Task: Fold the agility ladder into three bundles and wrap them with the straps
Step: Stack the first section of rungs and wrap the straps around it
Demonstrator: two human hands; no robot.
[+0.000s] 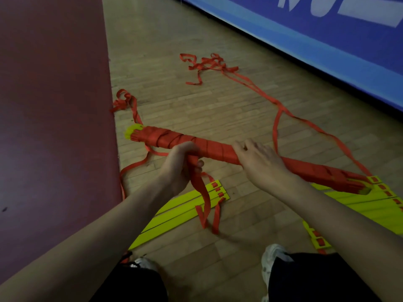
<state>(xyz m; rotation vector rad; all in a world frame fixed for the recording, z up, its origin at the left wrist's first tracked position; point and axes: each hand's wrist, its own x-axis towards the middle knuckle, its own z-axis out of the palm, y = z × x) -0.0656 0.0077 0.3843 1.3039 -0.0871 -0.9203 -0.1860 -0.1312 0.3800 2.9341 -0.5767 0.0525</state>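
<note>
- Nearest, below the left hand [181, 168], a flat stack of yellow plastic ladder rungs [174, 216] lay unwrapped on the wooden floor [218, 110]. A second yellow stack [357, 205] lay under the right forearm.
- The left hand was curled tight round a loose red strap tail [202, 192], its thumb up against the bundle.
- The right hand [257, 162] lay across the bundle, fingers nearly straight, apparently pressing rather than clasping.
- Under both hands ran the long rung bundle wound in red webbing [213, 149], covered along most of its length. This first bundle looked nearly finished, with two still to wrap.
- Beyond the hands, slack red strap [207, 64] trailed in tangles over the floor.
</note>
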